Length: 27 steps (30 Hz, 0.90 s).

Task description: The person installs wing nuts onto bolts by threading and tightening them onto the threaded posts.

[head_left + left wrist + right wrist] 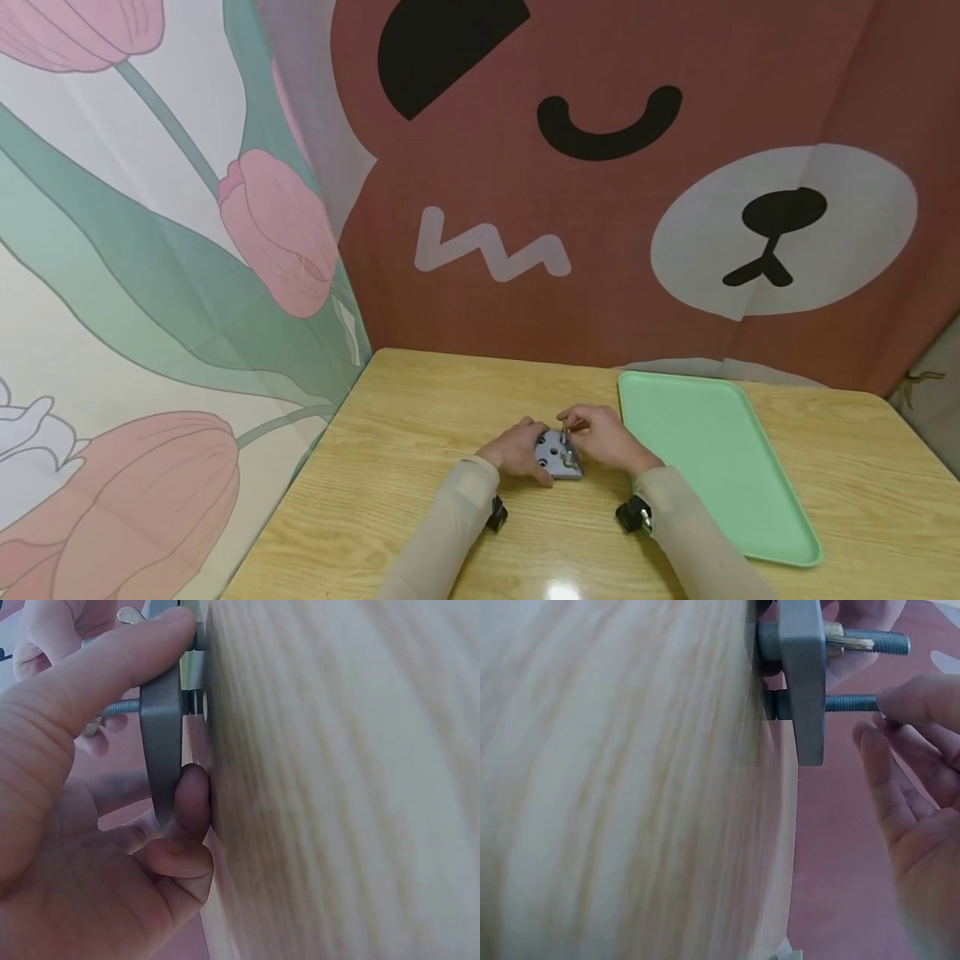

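Observation:
My left hand (516, 450) grips a small grey metal plate (559, 469) with rounded corners and holes, held just over the table. In the left wrist view its thumb presses the near edge and fingers curl at the far edge. Two threaded bolts stand through the plate. A brass-coloured wing nut (849, 643) sits down against the plate on the near bolt (891, 643). With fingertips and thumb, my right hand (602, 435) pinches a second brass-coloured wing nut (91, 728) at the free end of the far bolt (850, 703); the fingers mostly hide this nut.
A light green tray (697, 417) lies on the wooden table (420, 417), right of my hands. Behind the table hangs a curtain (480, 167) with a bear print, and a flower-print curtain (172, 333) is at the left. Each wrist wears a small black camera.

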Each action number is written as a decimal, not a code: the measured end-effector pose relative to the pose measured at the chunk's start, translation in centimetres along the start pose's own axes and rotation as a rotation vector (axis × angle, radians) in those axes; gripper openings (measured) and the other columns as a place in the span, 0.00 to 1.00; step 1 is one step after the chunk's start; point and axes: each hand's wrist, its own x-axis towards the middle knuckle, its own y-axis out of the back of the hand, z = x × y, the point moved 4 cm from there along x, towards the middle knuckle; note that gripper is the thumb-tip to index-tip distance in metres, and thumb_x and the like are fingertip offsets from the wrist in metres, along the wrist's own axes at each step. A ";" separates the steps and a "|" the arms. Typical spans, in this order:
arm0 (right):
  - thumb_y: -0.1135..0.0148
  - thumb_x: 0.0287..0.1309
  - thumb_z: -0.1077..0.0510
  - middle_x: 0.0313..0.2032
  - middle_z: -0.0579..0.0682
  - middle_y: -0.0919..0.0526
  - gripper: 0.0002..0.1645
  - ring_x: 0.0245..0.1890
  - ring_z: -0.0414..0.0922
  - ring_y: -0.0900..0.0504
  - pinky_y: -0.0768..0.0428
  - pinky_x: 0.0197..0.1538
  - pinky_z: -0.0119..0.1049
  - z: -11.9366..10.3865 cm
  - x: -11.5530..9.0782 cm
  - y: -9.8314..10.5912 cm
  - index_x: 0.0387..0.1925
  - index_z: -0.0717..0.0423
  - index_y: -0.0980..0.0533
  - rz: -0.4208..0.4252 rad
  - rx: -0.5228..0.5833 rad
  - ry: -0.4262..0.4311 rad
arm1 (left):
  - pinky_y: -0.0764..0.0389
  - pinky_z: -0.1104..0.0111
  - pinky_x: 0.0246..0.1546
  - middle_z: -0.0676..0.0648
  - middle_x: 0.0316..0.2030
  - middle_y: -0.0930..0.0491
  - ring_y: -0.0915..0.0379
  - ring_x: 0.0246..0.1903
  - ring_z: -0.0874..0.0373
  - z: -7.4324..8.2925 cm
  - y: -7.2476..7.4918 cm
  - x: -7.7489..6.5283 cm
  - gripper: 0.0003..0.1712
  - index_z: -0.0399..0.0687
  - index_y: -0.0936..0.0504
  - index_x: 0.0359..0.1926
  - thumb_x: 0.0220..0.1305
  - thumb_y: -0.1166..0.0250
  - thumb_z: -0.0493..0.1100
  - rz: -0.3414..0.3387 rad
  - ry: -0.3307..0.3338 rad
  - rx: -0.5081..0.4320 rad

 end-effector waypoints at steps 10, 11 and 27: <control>0.33 0.55 0.60 0.30 0.37 0.22 0.07 0.31 0.37 0.23 0.25 0.35 0.34 -0.1 0.0 0.2 0.29 0.45 0.23 0.034 -0.028 -0.021 | 0.31 0.70 0.39 0.53 0.48 0.32 0.35 0.37 0.63 0.1 0.4 -0.2 0.47 0.51 0.31 0.62 0.40 0.21 0.56 0.011 -0.005 0.007; 0.33 0.55 0.60 0.30 0.38 0.21 0.07 0.31 0.37 0.23 0.24 0.35 0.34 -0.1 0.0 0.2 0.29 0.46 0.23 0.034 -0.026 -0.026 | 0.31 0.70 0.39 0.53 0.47 0.32 0.35 0.37 0.63 0.2 0.4 -0.2 0.47 0.51 0.31 0.62 0.40 0.21 0.55 0.011 -0.003 0.004; 0.35 0.58 0.60 0.32 0.40 0.19 0.03 0.33 0.40 0.21 0.24 0.37 0.38 0.0 -0.4 0.7 0.35 0.53 0.19 0.018 0.060 -0.087 | 0.30 0.69 0.40 0.51 0.49 0.32 0.34 0.38 0.63 0.1 0.1 -0.2 0.49 0.50 0.32 0.64 0.41 0.22 0.57 0.008 -0.021 -0.010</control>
